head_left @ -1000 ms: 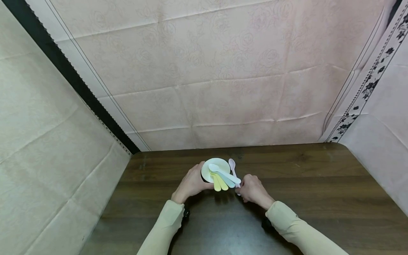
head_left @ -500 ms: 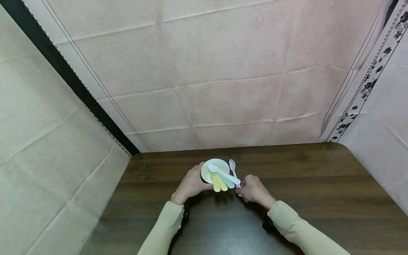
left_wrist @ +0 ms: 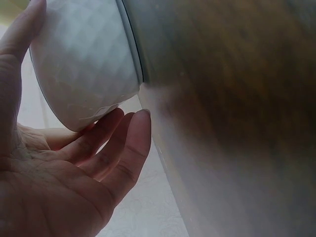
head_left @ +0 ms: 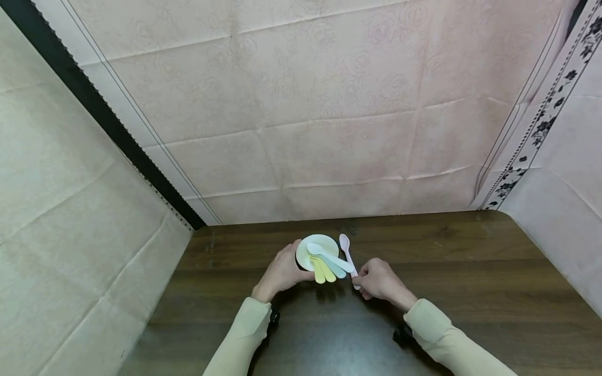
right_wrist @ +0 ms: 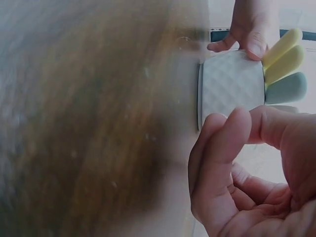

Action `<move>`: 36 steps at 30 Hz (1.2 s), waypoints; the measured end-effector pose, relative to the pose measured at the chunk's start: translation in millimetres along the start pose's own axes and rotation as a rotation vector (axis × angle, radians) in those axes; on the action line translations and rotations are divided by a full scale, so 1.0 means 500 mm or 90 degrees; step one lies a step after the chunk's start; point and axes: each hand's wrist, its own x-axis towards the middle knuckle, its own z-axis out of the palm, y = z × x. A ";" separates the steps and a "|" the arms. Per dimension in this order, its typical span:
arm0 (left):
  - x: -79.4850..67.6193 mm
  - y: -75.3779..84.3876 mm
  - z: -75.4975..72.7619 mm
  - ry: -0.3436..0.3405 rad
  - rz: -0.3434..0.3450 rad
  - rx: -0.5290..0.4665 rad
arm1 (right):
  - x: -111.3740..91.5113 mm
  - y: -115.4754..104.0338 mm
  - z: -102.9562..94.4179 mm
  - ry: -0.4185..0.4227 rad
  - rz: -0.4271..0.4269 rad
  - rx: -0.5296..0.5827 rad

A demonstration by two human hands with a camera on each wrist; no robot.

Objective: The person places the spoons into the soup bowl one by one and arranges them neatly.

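A white cup (head_left: 305,244) with a diamond-patterned wall (left_wrist: 89,54) stands near the back of the table. My left hand (head_left: 284,271) holds it from the left, thumb on the near side. Several spoons lean in the cup with handles toward me: two yellow handles (head_left: 320,271), a blue-green handle (head_left: 337,270) and a pale blue spoon (head_left: 335,257) on top. Right of the cup is a pink spoon (head_left: 347,251), its bowl end pointing away. My right hand (head_left: 380,281) pinches its handle near the end between thumb and index finger. In the right wrist view, the fingers hide that spoon.
The brown wooden table (head_left: 451,271) extends on both sides of the hands. Behind it hangs a pale cloth (head_left: 329,130), with further cloths at left (head_left: 84,219) and right (head_left: 564,193). Dark wrist devices show under both cuffs.
My right hand has shifted slightly right, and the pink spoon has moved slightly right with it, a little farther from the cup. The left hand and cup have hardly moved.
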 end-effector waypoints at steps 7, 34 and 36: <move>-0.001 0.002 -0.001 0.002 0.001 0.001 | -0.008 -0.004 -0.012 0.001 -0.004 0.012; 0.001 0.002 -0.002 -0.007 -0.009 0.006 | -0.032 -0.037 -0.055 0.005 -0.049 0.018; 0.000 0.001 -0.002 -0.006 -0.008 0.007 | -0.036 -0.040 -0.058 0.005 -0.054 0.023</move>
